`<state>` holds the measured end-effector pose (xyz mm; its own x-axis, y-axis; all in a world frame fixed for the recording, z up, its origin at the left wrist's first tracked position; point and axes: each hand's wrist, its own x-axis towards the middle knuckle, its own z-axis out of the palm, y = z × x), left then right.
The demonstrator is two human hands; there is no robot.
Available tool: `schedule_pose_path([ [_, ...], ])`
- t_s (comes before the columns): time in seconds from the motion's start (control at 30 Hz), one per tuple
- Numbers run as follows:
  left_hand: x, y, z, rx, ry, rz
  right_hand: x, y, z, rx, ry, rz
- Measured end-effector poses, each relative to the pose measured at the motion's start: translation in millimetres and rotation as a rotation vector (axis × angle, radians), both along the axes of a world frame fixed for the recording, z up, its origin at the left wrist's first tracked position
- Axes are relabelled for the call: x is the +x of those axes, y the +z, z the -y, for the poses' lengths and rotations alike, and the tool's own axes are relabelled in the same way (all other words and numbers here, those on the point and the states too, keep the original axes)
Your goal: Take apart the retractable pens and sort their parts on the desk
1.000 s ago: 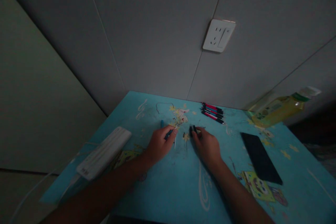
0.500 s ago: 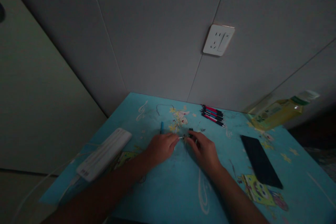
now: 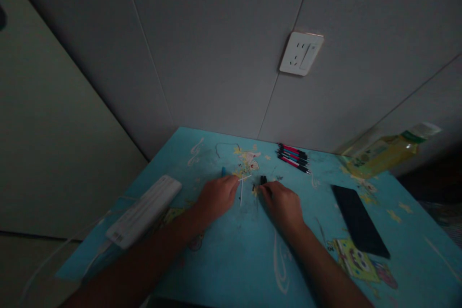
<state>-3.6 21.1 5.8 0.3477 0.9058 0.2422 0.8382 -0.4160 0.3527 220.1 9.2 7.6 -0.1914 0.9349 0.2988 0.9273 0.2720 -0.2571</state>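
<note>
The white stick is in the fingertips of the left hand, poking out to the right, and from my camera it crosses the top end of a white rod lying on the table. That hand's pinched closed on it. The right hand is curled low, fingers at a black piece, but I can't tell from here if it's actually gripping it or how far open it is. Dark bits lie between the hands, and a blue piece peeks out past the left one. Further out I've got pens near the wall, a black slab and a bottle to the right, plus a white block on the left
</note>
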Motion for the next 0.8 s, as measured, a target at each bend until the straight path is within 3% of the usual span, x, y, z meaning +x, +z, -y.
schedule_pose_path([
  [0.33, 5.4, 1.0, 4.6, -0.037, -0.059, 0.177, -10.3, -1.0, 0.9, -0.019, -0.008, 0.080],
  [0.43, 6.8, 3.7, 6.8, -0.050, -0.073, 0.188, -7.6, 0.2, 2.2, -0.021, 0.025, -0.074],
  [0.63, 13.9, -0.2, 16.0, -0.023, -0.156, 0.072, -17.0, -0.7, 9.4, -0.119, 0.243, -0.588],
  [0.8, 17.4, 0.2, 20.7, -0.029, -0.213, 0.015, -22.2, 0.4, 11.7, -0.142, 0.215, -0.849],
])
